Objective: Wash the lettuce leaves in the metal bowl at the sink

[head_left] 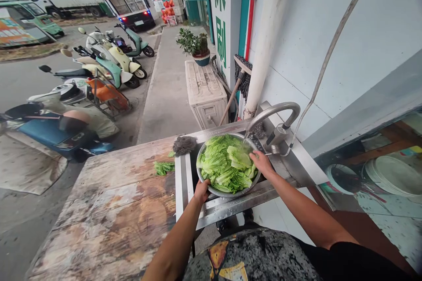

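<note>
A round metal bowl (256,180) heaped with green lettuce leaves (220,153) sits in the steel sink (211,215). My left hand (201,192) grips the bowl's near left rim, its thumb on top and its other fingers largely hidden below. Over the right rim, my right hand (262,163) has its fingers closed at the edge of a pale lettuce leaf (239,158). Water runs from the curved faucet (280,107) onto the leaves, close to my right hand.
Left of the sink is a worn wooden table (132,197), with loose green leaves (164,167) and a dark scrubber or rag (184,145) near the sink's edge. Beyond stand a white box-like unit (206,83), a potted plant (201,58), a mop (242,74) and several scooters (118,59).
</note>
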The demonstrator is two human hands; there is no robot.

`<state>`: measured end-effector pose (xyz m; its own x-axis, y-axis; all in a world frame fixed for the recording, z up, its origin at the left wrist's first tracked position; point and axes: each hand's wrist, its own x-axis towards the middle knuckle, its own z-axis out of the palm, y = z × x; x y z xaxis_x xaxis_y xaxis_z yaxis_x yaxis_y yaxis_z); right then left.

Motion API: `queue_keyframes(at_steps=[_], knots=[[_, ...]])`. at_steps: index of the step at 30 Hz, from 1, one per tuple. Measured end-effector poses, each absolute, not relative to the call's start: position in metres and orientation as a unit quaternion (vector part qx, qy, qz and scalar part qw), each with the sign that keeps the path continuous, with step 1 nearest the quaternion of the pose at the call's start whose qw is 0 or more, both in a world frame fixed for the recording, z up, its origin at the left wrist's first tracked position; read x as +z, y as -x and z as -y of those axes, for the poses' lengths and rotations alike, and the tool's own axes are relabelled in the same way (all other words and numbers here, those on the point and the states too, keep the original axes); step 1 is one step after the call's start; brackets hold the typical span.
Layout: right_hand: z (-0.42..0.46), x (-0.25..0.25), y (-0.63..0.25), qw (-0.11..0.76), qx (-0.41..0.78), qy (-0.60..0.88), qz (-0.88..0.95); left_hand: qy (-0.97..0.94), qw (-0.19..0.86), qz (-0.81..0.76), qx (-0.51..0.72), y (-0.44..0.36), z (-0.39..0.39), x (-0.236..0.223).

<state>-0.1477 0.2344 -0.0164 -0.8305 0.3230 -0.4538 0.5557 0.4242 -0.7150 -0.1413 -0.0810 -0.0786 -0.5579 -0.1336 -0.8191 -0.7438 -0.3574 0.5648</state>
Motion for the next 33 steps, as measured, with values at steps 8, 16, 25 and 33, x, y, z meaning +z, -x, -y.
queue_keyframes(at_steps=[8,16,25,33], knots=[[-0.269,-0.009,0.135,0.032,-0.736,-0.554,-0.387,0.418,0.214,-0.523,0.711,0.141,0.081,-0.080],[-0.266,0.011,0.144,0.015,-0.823,-0.533,-0.195,0.417,0.217,-0.528,0.708,0.142,0.081,-0.078],[-0.280,0.030,0.140,-0.087,-0.870,-0.480,-0.078,0.416,0.221,-0.526,0.708,0.141,0.080,-0.074],[-0.210,-0.006,0.142,0.078,-0.518,-0.112,-0.844,0.422,0.219,-0.530,0.702,0.142,0.077,-0.067]])
